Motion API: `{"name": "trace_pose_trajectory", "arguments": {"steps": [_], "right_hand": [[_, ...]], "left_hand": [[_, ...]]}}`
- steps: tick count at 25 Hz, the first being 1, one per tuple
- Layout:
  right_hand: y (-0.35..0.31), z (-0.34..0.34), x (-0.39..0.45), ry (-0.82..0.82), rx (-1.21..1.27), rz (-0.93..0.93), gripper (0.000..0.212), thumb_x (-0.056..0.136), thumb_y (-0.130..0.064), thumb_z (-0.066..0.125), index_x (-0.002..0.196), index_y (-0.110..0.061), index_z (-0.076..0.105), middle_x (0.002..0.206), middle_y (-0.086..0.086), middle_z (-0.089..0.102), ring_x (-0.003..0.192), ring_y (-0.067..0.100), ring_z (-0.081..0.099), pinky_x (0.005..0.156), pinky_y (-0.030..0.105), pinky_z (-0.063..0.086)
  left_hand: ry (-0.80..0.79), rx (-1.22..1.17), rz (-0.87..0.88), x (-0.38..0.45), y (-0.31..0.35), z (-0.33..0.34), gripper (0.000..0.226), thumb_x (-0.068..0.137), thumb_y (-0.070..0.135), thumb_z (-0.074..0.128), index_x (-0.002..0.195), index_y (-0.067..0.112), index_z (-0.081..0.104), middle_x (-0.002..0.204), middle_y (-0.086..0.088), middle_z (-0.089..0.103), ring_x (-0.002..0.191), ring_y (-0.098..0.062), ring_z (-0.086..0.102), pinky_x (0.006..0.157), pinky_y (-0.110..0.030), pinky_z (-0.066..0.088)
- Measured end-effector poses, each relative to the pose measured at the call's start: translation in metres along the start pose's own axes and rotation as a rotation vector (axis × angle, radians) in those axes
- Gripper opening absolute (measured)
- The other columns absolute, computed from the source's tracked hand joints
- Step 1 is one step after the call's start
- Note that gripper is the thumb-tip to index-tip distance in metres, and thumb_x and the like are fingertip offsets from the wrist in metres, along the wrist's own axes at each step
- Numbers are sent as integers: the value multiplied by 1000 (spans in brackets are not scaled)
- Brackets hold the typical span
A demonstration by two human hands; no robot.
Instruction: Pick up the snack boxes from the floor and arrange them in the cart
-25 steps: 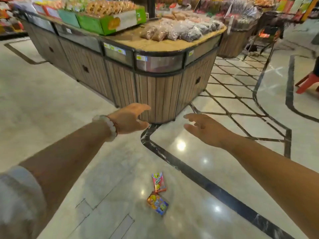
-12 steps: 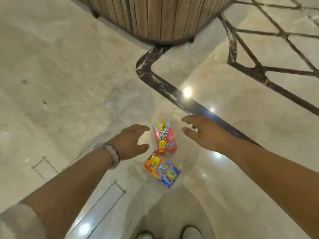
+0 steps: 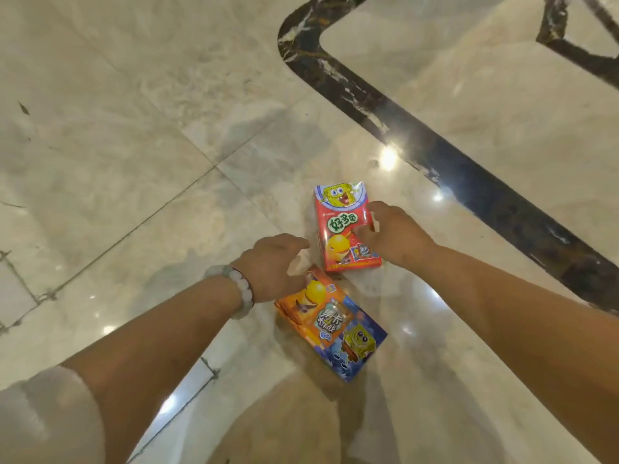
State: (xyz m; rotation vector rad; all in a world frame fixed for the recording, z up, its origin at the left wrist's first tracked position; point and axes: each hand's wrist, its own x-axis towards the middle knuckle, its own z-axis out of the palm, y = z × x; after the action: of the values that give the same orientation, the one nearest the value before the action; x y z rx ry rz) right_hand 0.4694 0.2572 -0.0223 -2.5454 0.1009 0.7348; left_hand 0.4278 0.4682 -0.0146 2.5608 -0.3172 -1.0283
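Observation:
Two snack boxes lie flat on the marble floor. The red snack box point(image 3: 338, 226) is the farther one. The orange-and-blue snack box point(image 3: 335, 326) lies just nearer, at an angle. My right hand point(image 3: 395, 234) is on the red box's right edge, thumb on its face and fingers curled over the side. My left hand point(image 3: 271, 266), with a bead bracelet at the wrist, hovers with relaxed fingers over the upper left corner of the orange-and-blue box, its fingertips close to the red box's left edge. No cart is in view.
A dark marble inlay band point(image 3: 469, 169) runs diagonally across the glossy beige floor point(image 3: 134, 128) to the right of the boxes. Ceiling lights glare on the tiles. My shadow covers the floor below the boxes.
The view has dropped from the display counter to the floor and come much closer. Both hands have reached down to the boxes; the right hand now has hold of the red box's edge.

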Motion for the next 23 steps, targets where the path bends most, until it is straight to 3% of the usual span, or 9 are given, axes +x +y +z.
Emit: {"name": "trace_pose_trajectory", "arguments": {"steps": [2, 5, 10, 13, 15, 18, 20, 23], "right_hand": [[5, 18, 1, 18, 2, 45, 56, 86, -38, 60, 130, -9, 42, 123, 18, 55, 111, 36, 54, 92, 43, 48], [14, 33, 4, 27, 45, 62, 56, 83, -35, 65, 125, -7, 42, 121, 17, 56, 109, 37, 56, 88, 42, 49], [39, 20, -1, -70, 126, -14, 60, 81, -23, 71, 131, -9, 42, 126, 16, 58, 111, 35, 58, 91, 44, 49], [50, 15, -11, -159, 155, 26, 65, 78, -17, 74, 133, -10, 40, 126, 14, 58, 110, 30, 59, 91, 39, 50], [53, 17, -13, -209, 156, 107, 71, 76, -19, 75, 134, -10, 36, 124, 12, 58, 108, 29, 59, 89, 38, 51], [51, 23, -10, -175, 347, 238, 62, 75, -34, 76, 121, -5, 47, 109, 7, 63, 97, 24, 64, 77, 32, 52], [49, 29, -6, -61, 468, 269, 59, 74, -43, 74, 111, -1, 55, 100, 7, 68, 86, 21, 67, 68, 29, 52], [43, 29, -5, 42, 655, 278, 58, 75, -36, 76, 115, -6, 45, 100, 3, 64, 86, 23, 67, 73, 32, 53]], "left_hand": [[-31, 45, -4, 0, 1, 24, 77, 81, 49, 61, 145, 22, 27, 148, -4, 33, 135, -26, 32, 111, -34, 30], [15, 97, -23, 3, 5, 43, 82, 73, 48, 70, 141, 27, 28, 134, -3, 42, 123, -26, 42, 99, -38, 41], [179, 222, -147, 9, 5, 31, 72, 79, 45, 64, 141, 24, 32, 137, -4, 39, 124, -29, 40, 97, -39, 40], [314, -4, -296, 11, 2, 30, 69, 84, 38, 62, 142, 19, 30, 142, -9, 30, 127, -34, 37, 99, -44, 40], [371, -288, -421, 12, 7, 35, 74, 84, 33, 64, 143, 14, 24, 142, -16, 29, 122, -39, 43, 98, -42, 41], [357, -786, -653, 21, 8, 48, 70, 83, 33, 65, 136, 4, 29, 128, -22, 51, 107, -37, 59, 87, -35, 47], [307, -946, -641, 27, 7, 53, 65, 74, 38, 72, 123, 3, 47, 114, -18, 64, 96, -33, 64, 80, -35, 53], [303, -1079, -475, 29, 4, 47, 32, 75, 25, 75, 105, 15, 66, 102, -11, 72, 87, -28, 69, 82, -39, 55]]}}
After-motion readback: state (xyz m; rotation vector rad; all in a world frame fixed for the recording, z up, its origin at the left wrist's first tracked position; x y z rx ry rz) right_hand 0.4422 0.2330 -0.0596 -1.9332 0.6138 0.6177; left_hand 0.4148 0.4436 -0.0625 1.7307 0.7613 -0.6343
